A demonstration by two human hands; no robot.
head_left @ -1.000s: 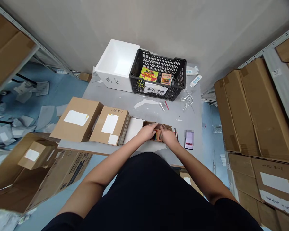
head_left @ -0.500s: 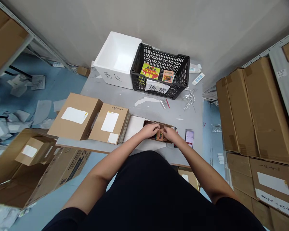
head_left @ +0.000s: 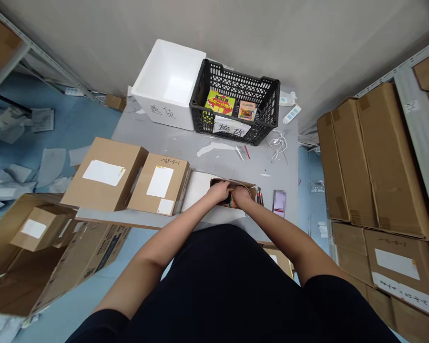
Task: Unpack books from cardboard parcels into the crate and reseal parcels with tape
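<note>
A small open cardboard box (head_left: 251, 186) lies near the table's front edge, with colourful printed packs (head_left: 229, 198) partly visible inside. My left hand (head_left: 219, 190) is at the box's left end, its fingers curled closed; what they hold, if anything, is hidden. Close beside it, my right hand (head_left: 241, 195) reaches down into the box, touching or just over the packs. Its fingertips are out of sight. To the left, white sheeting (head_left: 196, 186) lies under and beside the box. Dark pens or cutters (head_left: 260, 196) sit at the box's right end.
A phone (head_left: 279, 204) lies to the right. Behind stand a white foam bin (head_left: 152, 90) and a black crate (head_left: 232, 131) holding printed packs. Two labelled cartons (head_left: 102, 171) (head_left: 160, 183) occupy the table's left. A large open carton (head_left: 76, 271) is on the floor; stacked cartons (head_left: 375, 157) stand at right.
My right hand has moved left and deeper into the small box, closer to my left hand, covering more of the packs. The whole view has shifted slightly.
</note>
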